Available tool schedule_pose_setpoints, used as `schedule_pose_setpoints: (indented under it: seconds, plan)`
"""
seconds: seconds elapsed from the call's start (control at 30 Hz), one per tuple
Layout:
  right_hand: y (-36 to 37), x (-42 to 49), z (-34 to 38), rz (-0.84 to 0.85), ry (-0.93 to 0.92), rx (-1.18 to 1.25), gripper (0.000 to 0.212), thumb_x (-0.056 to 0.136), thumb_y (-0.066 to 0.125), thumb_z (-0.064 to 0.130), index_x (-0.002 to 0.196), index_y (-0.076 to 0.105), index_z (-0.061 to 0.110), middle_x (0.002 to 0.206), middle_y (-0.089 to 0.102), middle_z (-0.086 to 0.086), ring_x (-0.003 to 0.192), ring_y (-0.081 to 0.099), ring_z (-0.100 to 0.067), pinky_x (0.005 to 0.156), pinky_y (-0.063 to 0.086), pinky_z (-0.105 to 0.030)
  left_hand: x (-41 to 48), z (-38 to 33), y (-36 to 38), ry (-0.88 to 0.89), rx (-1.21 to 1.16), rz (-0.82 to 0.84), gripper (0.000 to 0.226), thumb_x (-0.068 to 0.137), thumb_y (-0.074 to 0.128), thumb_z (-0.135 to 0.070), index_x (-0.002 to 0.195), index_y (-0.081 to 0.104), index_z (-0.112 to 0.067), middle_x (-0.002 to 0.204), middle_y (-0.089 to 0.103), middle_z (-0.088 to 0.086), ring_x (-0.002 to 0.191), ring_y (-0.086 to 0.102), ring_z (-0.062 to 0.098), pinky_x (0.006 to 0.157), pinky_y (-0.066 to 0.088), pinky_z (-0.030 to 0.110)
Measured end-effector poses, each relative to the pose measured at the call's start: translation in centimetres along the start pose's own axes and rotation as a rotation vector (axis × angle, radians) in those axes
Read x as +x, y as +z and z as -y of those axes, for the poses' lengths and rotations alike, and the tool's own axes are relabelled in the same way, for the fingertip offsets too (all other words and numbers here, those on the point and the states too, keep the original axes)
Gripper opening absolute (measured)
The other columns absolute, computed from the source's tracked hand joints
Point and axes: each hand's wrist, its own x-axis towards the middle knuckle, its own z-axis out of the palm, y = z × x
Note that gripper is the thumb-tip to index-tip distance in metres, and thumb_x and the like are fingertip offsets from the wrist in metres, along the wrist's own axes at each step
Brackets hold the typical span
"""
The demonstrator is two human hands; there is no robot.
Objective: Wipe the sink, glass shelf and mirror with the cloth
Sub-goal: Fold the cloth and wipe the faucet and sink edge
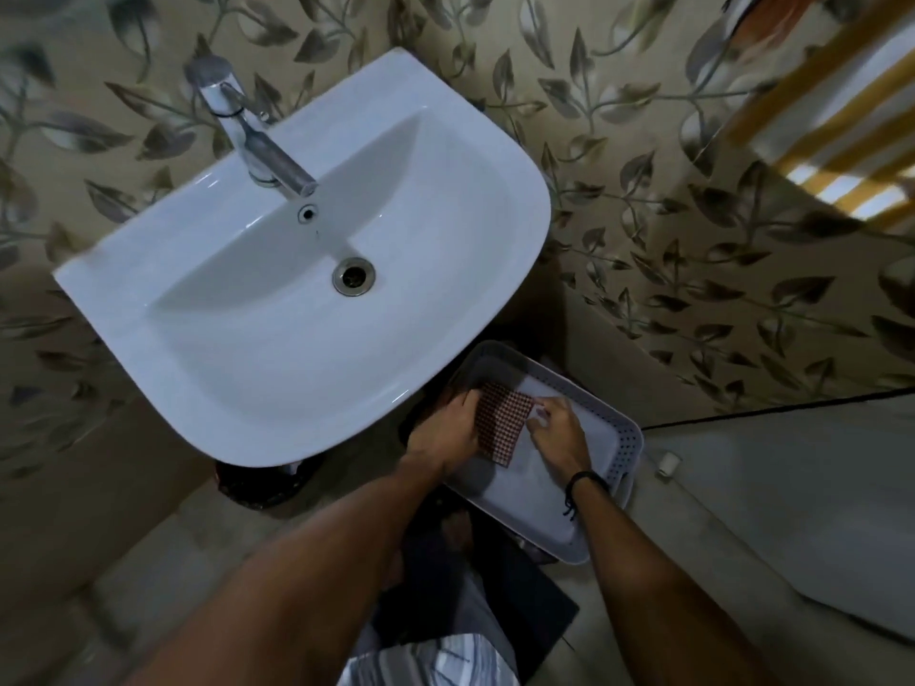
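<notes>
A white sink (237, 368) with a chrome tap (257, 141) and a round drain (353, 275) fills the upper left. Below its right edge, a red-and-white checked cloth (502, 420) is held over a white perforated basket (619, 438). My left hand (445, 430) grips the cloth's left edge. My right hand (557, 430) pinches its right edge with the fingertips. A dark band circles my right wrist. No glass shelf or mirror is in view.
Leaf-patterned tiles (643, 215) cover the walls. A dark bin (262, 482) stands under the sink's front rim. A dark mat (520, 601) lies on the floor by my legs. A pale surface (792, 512) with a black cable (767, 410) runs at right.
</notes>
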Motion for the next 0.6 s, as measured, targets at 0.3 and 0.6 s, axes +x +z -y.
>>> schedule_pose_setpoints:
  seconds: [0.3, 0.6]
  plan:
    - [4.9, 4.8, -1.4, 0.097, 0.004, -0.242, 0.07, 0.088, 0.066, 0.02, 0.15, 0.038, 0.004, 0.143, 0.043, -0.02, 0.132, 0.04, -0.038, 0.114, 0.033, -0.046, 1.2, 1.9, 1.0, -0.029, -0.136, 0.05, 0.073, 0.086, 0.031, -0.044, 0.156, 0.034, -0.024, 0.16, 0.038, 0.01, 0.146, 0.037, 0.03, 0.123, 0.026, 0.041]
    - [3.7, 3.7, 0.0, 0.016, 0.068, -0.02, 0.022, 0.076, 0.066, 0.043, 0.084, 0.065, 0.023, 0.106, 0.051, -0.002, 0.099, 0.059, -0.025, 0.095, 0.051, -0.041, 1.1, 0.8, 0.4, 0.015, -0.094, -0.003, 0.055, 0.098, 0.047, -0.015, 0.153, 0.036, -0.015, 0.145, 0.054, 0.016, 0.133, 0.051, 0.032, 0.11, 0.042, 0.042]
